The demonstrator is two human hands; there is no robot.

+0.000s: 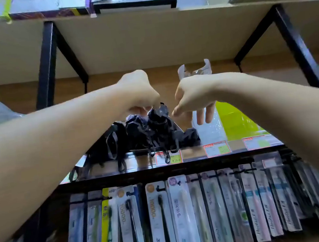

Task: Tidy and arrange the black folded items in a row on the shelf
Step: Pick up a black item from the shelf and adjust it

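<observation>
Pinching the top of one black folded item (157, 114), the left hand (139, 93) has its grip closed on the fabric. Beside it, the right hand (193, 97) hangs with fingers loosely spread, grasping nothing. More black folded items (136, 137) sit bunched along the front edge of the shelf (194, 153), straps dangling over price tags (216, 148). Packaged toothbrushes (177, 216) hang in a row below.
</observation>
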